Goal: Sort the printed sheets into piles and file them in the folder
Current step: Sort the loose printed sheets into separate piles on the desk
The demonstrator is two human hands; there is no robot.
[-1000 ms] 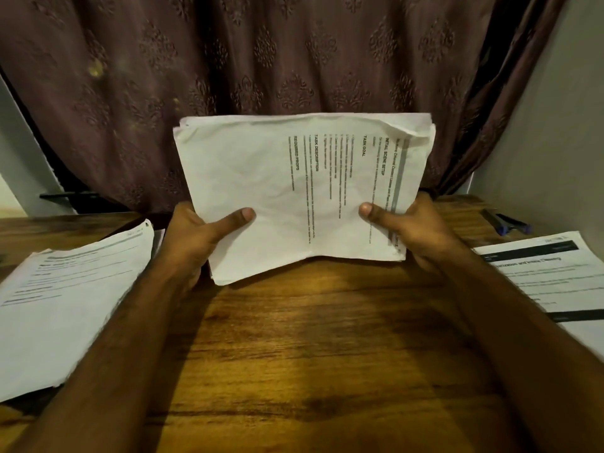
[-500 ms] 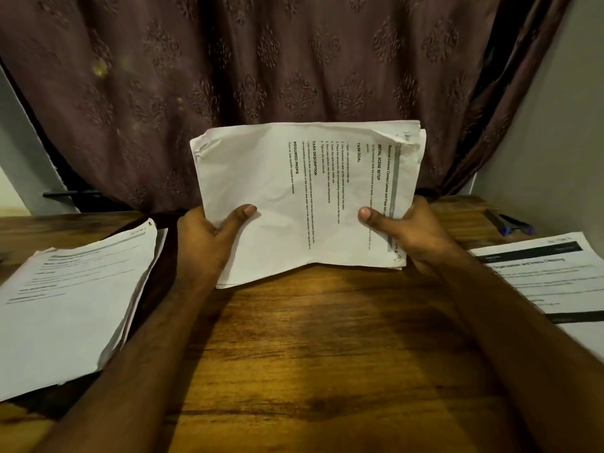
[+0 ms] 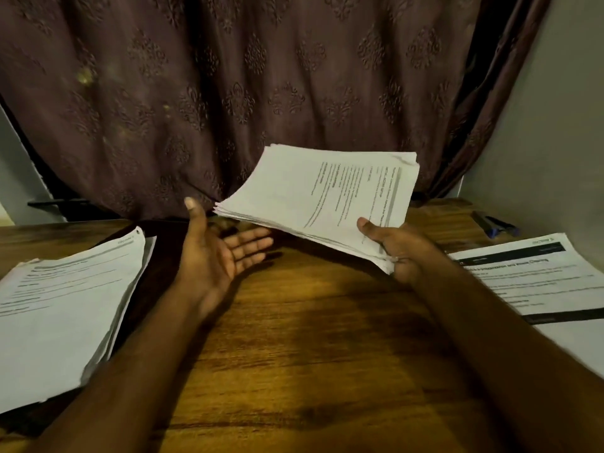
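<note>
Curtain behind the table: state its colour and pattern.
Dark brown curtain with embossed floral motifs; head view.

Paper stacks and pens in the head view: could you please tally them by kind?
Paper stacks: 3 - held stack gripped by the right hand, left pile on the table, right pile on the table
Pens: 2 - dark pens, lying side by side at the far right
Total: 5

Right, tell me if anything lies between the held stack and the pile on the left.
Only the left hand, open palm-up in the gap. The right hand grips the stack above bare table; nothing else blocks the way to the left pile.
</note>
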